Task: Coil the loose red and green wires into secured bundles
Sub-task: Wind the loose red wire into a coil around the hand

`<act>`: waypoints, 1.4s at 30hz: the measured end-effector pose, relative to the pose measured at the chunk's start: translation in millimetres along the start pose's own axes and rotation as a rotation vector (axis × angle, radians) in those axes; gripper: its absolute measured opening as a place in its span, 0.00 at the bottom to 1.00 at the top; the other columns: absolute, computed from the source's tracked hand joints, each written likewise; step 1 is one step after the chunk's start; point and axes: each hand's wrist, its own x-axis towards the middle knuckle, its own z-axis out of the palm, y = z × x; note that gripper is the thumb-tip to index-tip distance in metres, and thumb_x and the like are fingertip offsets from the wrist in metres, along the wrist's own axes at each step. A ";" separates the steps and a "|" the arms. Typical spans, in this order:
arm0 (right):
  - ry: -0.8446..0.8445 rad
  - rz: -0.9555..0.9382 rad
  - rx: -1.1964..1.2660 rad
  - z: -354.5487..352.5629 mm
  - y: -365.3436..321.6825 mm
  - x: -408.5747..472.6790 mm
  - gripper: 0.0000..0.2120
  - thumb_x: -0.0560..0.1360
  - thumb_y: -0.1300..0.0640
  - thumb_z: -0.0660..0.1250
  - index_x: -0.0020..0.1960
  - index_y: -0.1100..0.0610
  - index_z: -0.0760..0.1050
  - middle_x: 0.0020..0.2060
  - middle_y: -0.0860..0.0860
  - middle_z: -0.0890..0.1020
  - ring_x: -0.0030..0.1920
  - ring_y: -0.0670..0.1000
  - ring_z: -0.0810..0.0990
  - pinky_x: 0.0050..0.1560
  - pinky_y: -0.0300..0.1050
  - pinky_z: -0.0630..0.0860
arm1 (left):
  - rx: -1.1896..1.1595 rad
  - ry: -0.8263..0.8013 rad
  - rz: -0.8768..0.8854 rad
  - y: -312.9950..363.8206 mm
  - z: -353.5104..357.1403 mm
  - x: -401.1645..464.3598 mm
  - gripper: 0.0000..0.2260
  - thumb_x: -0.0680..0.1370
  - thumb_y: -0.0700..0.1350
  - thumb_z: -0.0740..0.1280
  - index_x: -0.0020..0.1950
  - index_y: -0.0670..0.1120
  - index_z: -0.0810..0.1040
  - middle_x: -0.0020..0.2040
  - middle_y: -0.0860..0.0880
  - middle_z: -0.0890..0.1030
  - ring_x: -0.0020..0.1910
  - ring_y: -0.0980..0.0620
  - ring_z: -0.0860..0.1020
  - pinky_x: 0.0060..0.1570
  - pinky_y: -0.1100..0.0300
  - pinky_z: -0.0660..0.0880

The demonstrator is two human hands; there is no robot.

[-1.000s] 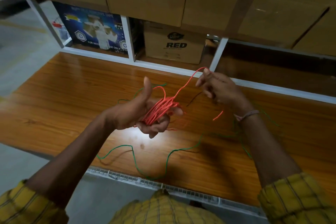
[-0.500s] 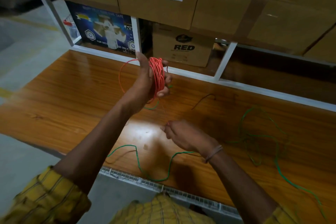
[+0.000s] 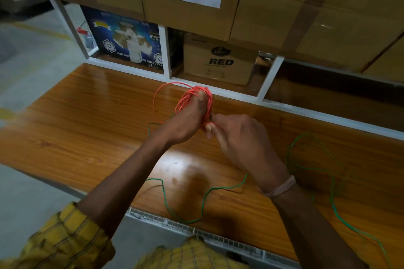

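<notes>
1. Holding the red wire [image 3: 196, 102] as a bundle of loops, the left hand [image 3: 185, 122] is gripping it above the wooden table [image 3: 87, 120], with the thumb and fingers curled through the coil; one wider loop is bulging out to the left of the hand.
2. The right hand [image 3: 238, 142] is meeting the bundle at its lower edge with fingers bent. It seems to be pinching the loose end there, though blur is hiding the fingertips, so I cannot tell for sure.
3. Judging from this, the step in hand is wrapping the tail around the coil to lock it. Doing it well means:
   - keeping the left grip firm so the loops are not springing apart;
   - pulling each turn snug across the middle of the bundle;
   - tucking in the stray wide loop before tightening.
4. The green wire [image 3: 203, 201] is lying uncoiled on the table, trailing under both forearms and off to the right; it is waiting its turn, so keeping it from snagging the red tail matters.
</notes>
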 end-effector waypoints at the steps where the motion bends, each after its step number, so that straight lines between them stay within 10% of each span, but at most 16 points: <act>1: 0.062 -0.011 -0.005 0.9 5.3 1.8 0.11 0.83 0.43 0.63 0.50 0.48 0.80 0.44 0.50 0.85 0.45 0.59 0.85 0.40 0.49 0.75 | 0.038 -0.037 0.006 2.1 1.0 -1.1 0.47 0.72 0.80 0.35 0.61 0.46 0.75 0.45 0.43 0.84 0.44 0.48 0.84 0.52 0.52 0.79; 5: 0.179 -0.019 -0.046 -1.6 20.4 9.0 0.12 0.80 0.43 0.68 0.44 0.49 0.80 0.36 0.47 0.81 0.38 0.54 0.81 0.35 0.47 0.74 | 0.043 -0.174 -0.017 11.0 -0.4 -5.4 0.38 0.73 0.77 0.37 0.40 0.53 0.76 0.32 0.51 0.76 0.29 0.55 0.74 0.35 0.63 0.73; 8: 0.117 0.033 0.110 0.5 29.3 9.8 0.15 0.79 0.41 0.66 0.40 0.50 0.79 0.30 0.44 0.75 0.34 0.51 0.78 0.34 0.47 0.73 | -0.014 -0.327 -0.009 6.3 -4.9 -11.7 0.31 0.72 0.82 0.52 0.45 0.58 0.79 0.34 0.52 0.73 0.30 0.57 0.72 0.33 0.62 0.73; 12: 0.093 0.164 0.457 0.5 44.2 2.6 0.14 0.80 0.48 0.71 0.39 0.53 0.79 0.28 0.48 0.76 0.30 0.48 0.73 0.33 0.50 0.70 | 0.179 -0.421 -0.060 3.9 -13.9 -14.4 0.29 0.78 0.68 0.70 0.55 0.41 0.76 0.36 0.49 0.75 0.33 0.55 0.76 0.35 0.57 0.78; 16: 0.139 0.154 0.579 -3.0 57.6 -0.2 0.03 0.81 0.60 0.70 0.50 0.54 0.81 0.42 0.49 0.81 0.41 0.47 0.78 0.41 0.48 0.77 | 0.242 -0.492 -0.106 3.2 -21.1 -22.0 0.20 0.82 0.59 0.71 0.48 0.41 0.76 0.32 0.52 0.78 0.32 0.52 0.80 0.35 0.58 0.78; 19: 0.083 -0.008 0.602 0.6 63.5 2.8 0.19 0.78 0.72 0.64 0.62 0.54 0.81 0.56 0.48 0.81 0.57 0.46 0.79 0.56 0.49 0.78 | 0.206 -0.537 -0.109 6.5 -21.7 -25.8 0.23 0.83 0.56 0.71 0.49 0.35 0.75 0.32 0.50 0.78 0.31 0.52 0.80 0.34 0.61 0.77; 25: -0.190 0.123 1.118 26.2 51.5 2.6 0.20 0.79 0.62 0.55 0.65 0.60 0.80 0.64 0.54 0.84 0.71 0.54 0.77 0.74 0.59 0.68 | -0.092 -0.628 -0.054 18.6 -21.8 -32.1 0.18 0.84 0.51 0.67 0.54 0.34 0.78 0.32 0.43 0.69 0.28 0.51 0.73 0.28 0.64 0.68; 29: -0.163 0.282 1.416 43.2 46.9 -15.7 0.15 0.81 0.53 0.57 0.58 0.61 0.77 0.51 0.58 0.80 0.56 0.58 0.76 0.62 0.59 0.68 | -0.347 -0.548 0.038 17.1 -25.4 -29.1 0.19 0.87 0.55 0.63 0.53 0.38 0.79 0.28 0.51 0.66 0.25 0.50 0.65 0.34 0.60 0.70; 34: -0.074 0.314 1.509 56.3 41.5 -27.9 0.35 0.76 0.36 0.72 0.62 0.67 0.71 0.54 0.61 0.75 0.57 0.59 0.72 0.59 0.60 0.67 | -0.524 -0.466 -0.113 12.9 -26.9 -24.2 0.42 0.77 0.74 0.49 0.53 0.33 0.74 0.30 0.51 0.60 0.25 0.55 0.61 0.43 0.55 0.80; 42: 0.116 0.423 1.417 67.7 31.0 -32.2 0.18 0.77 0.47 0.71 0.55 0.61 0.73 0.46 0.59 0.85 0.49 0.56 0.81 0.54 0.59 0.75 | -0.650 0.032 -0.343 10.5 -1.6 -10.9 0.33 0.82 0.73 0.47 0.53 0.44 0.72 0.30 0.52 0.62 0.25 0.56 0.62 0.27 0.61 0.72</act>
